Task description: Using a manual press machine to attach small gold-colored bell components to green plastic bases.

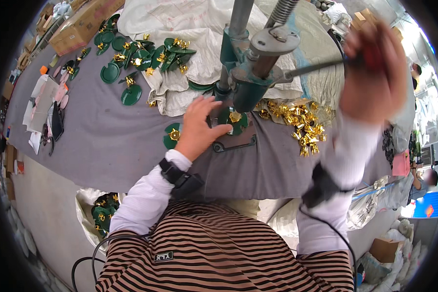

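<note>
A green hand press (250,82) stands on the cloth-covered table in front of me. My right hand (372,78), smeared by motion, is raised and wrapped round the red grip (373,53) at the end of its lever (319,67). My left hand (199,127) reaches to the press base with thumb and fingers apart, nothing seen in its grasp. Beside its fingertips, a green disc with a gold piece (235,117) lies under the press head. Another green disc with a gold piece (173,135) rests left of this hand, partly behind the wrist.
Loose gold pieces (304,124) are heaped right of the press. Several green discs with gold pieces (141,56) lie at the back left, beside a white woven sack (180,19). Below the table edge, an open sack (85,209) holds more. A cardboard box (80,29) stands far left.
</note>
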Action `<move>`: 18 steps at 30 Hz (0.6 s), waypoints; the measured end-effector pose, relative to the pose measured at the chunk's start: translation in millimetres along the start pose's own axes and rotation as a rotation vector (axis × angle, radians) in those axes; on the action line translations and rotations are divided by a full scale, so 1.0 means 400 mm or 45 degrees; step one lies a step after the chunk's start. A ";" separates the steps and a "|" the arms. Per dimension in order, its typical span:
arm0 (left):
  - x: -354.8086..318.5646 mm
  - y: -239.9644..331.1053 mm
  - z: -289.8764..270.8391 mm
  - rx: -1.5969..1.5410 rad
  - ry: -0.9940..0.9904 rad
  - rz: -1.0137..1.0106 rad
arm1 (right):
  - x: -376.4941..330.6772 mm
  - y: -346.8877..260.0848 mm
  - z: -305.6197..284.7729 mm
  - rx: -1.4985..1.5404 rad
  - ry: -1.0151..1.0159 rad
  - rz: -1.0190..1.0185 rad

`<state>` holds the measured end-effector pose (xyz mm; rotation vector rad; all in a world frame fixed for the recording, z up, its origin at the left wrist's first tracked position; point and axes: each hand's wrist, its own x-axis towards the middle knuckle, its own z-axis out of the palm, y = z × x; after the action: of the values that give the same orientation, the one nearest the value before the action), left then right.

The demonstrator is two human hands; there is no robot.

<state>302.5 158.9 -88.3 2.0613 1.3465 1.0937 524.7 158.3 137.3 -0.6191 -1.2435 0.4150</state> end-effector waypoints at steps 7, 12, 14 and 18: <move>0.002 0.013 -0.043 -0.148 -0.052 0.093 | -0.513 0.000 -0.216 -0.457 -0.216 0.101; 0.027 0.035 0.034 -0.223 0.002 0.211 | -0.410 -0.029 -0.206 -0.481 -0.359 -0.095; 0.044 0.057 0.058 -0.242 -0.064 0.114 | -0.294 -0.059 -0.166 -0.213 -0.289 -0.229; 0.043 0.063 0.076 -0.177 -0.101 -0.020 | -0.017 -0.018 -0.037 0.201 -0.134 -0.048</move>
<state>344.6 165.4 -81.9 1.9686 1.2117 1.0566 536.8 145.5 134.1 -0.4432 -1.3060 0.5146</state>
